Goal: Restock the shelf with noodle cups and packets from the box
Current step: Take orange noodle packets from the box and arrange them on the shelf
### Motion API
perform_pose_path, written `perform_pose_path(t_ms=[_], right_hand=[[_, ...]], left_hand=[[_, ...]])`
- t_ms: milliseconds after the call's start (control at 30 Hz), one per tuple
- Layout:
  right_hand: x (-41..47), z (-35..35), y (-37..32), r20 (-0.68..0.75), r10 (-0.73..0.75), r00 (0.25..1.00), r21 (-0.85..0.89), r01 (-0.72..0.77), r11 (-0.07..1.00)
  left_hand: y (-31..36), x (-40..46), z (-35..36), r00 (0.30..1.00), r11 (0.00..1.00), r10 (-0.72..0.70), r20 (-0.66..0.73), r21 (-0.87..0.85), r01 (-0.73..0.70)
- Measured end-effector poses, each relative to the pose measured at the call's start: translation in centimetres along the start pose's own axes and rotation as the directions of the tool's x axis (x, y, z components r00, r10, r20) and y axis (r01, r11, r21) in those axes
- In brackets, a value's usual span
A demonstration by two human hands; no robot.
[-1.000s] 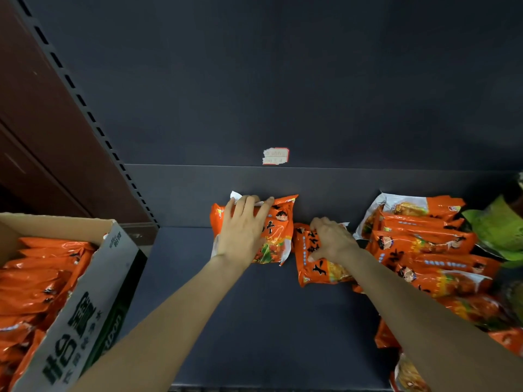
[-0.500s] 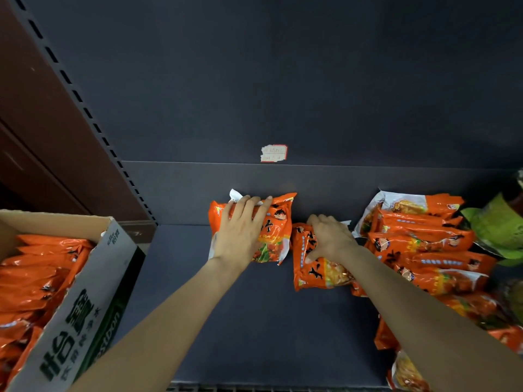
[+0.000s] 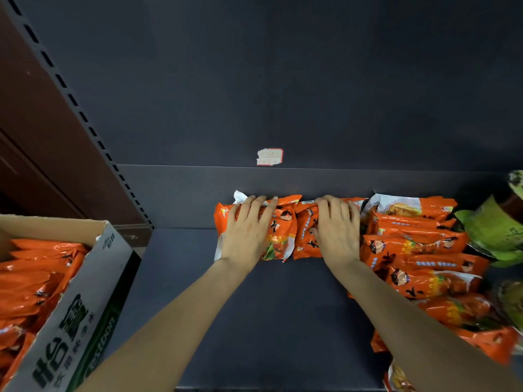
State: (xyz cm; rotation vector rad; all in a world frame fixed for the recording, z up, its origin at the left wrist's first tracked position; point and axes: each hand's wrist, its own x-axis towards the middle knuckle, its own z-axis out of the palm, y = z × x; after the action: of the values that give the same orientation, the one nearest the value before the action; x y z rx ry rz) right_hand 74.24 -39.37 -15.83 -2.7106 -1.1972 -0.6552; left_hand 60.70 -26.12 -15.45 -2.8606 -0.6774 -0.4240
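Two orange noodle packets stand side by side against the back wall of the dark shelf (image 3: 268, 321). My left hand (image 3: 246, 230) lies flat with straight fingers on the left packet (image 3: 278, 236). My right hand (image 3: 338, 230) presses flat on the right packet (image 3: 305, 236), its fingers reaching over the top edge. To the right, a row of several orange packets (image 3: 418, 244) is stacked from back to front. A cardboard box (image 3: 85, 301) at the lower left holds several more orange packets (image 3: 36, 278).
Green noodle cups (image 3: 498, 227) sit at the far right edge of the shelf. A torn price sticker (image 3: 269, 157) is stuck on the back panel. A slotted shelf upright (image 3: 85, 120) runs diagonally on the left, beside a brown wall.
My right hand has pushed its packet back and upright against the rear wall, next to the left packet. Its fingers went from curled to flat. My left hand stayed on its packet.
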Motion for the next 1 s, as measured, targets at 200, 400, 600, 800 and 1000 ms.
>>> perform_pose_path(t_ms=[200,400,600,800,1000], right_hand=[[0.2,-0.8,-0.1,0.062,0.016,0.998,0.005,-0.016,1.000],[0.2,-2.3,-0.4,0.080,0.023,0.996,0.056,-0.027,0.998],[-0.1,-6.9,-4.3,0.143,-0.041,0.989,0.372,-0.015,0.928],[-0.9,-10.6,-12.4,0.216,-0.166,0.962,0.555,0.019,0.831],[-2.3,-12.7,-23.9,0.205,-0.284,0.937,0.672,0.076,0.737]], left_hand=[[-0.3,-0.1,-1.0,1.000,0.999,0.017,0.023,-0.040,-0.016],[0.0,0.0,-2.0,1.000,0.997,0.002,-0.004,-0.079,-0.002],[-1.4,-1.7,-4.9,0.975,0.974,-0.099,-0.200,-0.221,0.054],[-7.6,-6.9,-9.6,0.983,0.877,-0.185,0.009,-0.450,0.170],[-18.5,-14.5,-11.6,0.939,0.766,-0.343,0.030,-0.570,0.298]])
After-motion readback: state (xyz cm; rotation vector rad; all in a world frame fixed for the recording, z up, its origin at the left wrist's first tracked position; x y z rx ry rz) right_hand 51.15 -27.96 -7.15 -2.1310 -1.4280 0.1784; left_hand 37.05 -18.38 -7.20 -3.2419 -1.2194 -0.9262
